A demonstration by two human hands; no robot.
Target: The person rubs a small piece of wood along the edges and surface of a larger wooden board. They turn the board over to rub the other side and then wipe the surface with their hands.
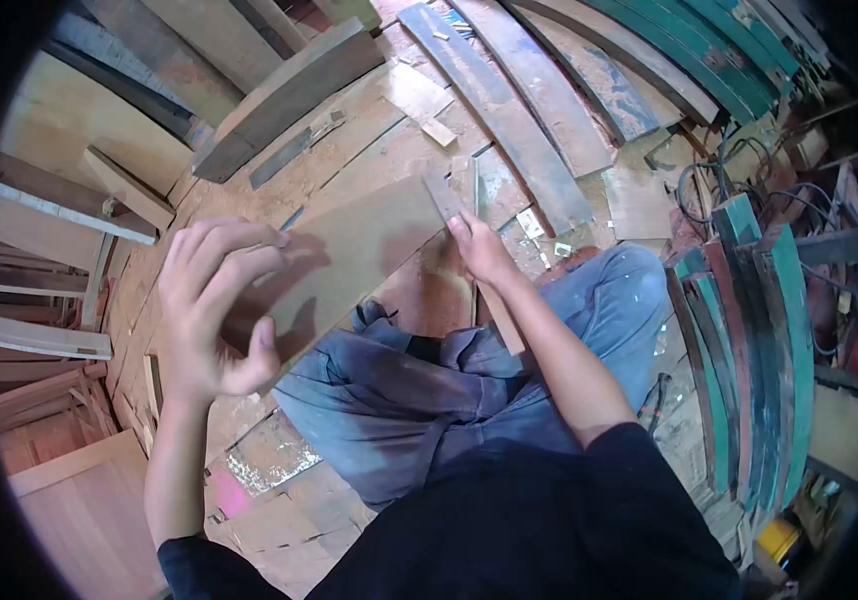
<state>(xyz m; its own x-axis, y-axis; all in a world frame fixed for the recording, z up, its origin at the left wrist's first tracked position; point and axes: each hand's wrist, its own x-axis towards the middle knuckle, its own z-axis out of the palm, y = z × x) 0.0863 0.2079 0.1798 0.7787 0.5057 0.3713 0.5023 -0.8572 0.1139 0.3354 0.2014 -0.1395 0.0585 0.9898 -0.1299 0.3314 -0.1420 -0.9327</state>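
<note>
The left hand [214,305] clamps the near end of a flat wooden board [359,255], steadying it above the lap. The right hand [479,250] pinches a thin wooden strip [469,260] against the board's far edge, apparently for alignment.

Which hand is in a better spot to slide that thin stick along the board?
Probably the right hand: it already pinches the stick at the board's far edge. The left hand grips the near end.
</note>
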